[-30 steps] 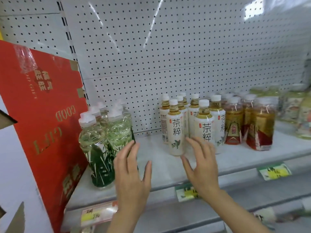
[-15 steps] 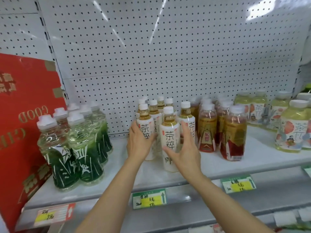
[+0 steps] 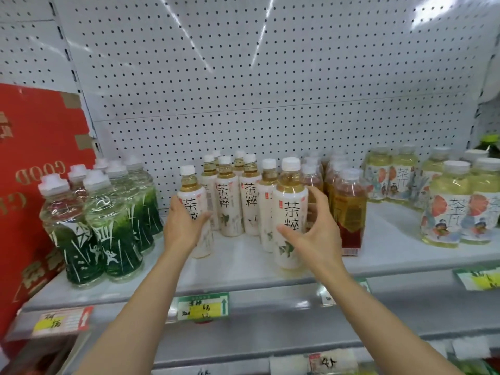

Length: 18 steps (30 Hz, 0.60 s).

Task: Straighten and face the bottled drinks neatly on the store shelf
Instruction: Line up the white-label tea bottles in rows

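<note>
A person's two hands grip white-labelled tea bottles at the front of a store shelf: the left hand wraps round the leftmost bottle, fingers curled over its label, while the right hand clasps the front bottle from its right side, thumb across the lower label and fingers behind. Both bottles stand upright, labels facing forward, with a gap of bare shelf between them. Behind that gap a cluster of matching white-capped tea bottles stands in rows against the pegboard back panel. To the left are green-labelled clear bottles and a red carton leaning at the shelf's end; just to the right are amber bottles with red-and-gold labels, and farther right pale yellow-green bottles with illustrated labels. Price tags line the shelf's front edge.
</note>
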### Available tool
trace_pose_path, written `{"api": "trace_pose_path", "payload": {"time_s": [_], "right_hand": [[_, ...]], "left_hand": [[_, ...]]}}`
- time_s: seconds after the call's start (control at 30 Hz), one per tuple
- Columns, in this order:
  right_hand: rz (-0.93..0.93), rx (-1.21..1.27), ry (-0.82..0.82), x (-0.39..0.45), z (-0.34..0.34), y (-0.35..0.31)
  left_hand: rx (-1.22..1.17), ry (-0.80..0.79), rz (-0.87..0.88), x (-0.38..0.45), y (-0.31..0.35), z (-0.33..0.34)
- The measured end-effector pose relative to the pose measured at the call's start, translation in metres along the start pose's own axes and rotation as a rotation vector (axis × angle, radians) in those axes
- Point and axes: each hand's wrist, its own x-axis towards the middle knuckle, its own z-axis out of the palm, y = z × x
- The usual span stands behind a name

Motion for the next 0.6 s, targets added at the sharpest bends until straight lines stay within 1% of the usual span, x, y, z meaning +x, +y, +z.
{"api": "trace_pose_path", "payload": {"time_s": [0.1,0.3,0.47,0.6], "right_hand": [[0.028,-0.023,0.025,-0.001,-0.021,0.002],[0.095,-0.011,0.142,-0.011,-0.065,0.012],[0.104,-0.101,0.303,-0.014,-0.109,0.023],[0.152,-0.176,0.406,0.007,-0.121,0.042]], "left_hand": [[-0.024,-0.01,-0.035,0.002,-0.002,-0.007],[-0.023,-0.008,-0.068,0.013,-0.019,-0.016],[-0.03,-0.029,-0.08,0.024,-0.024,-0.016],[-0.057,-0.069,-0.062,0.028,-0.024,-0.013]]}}
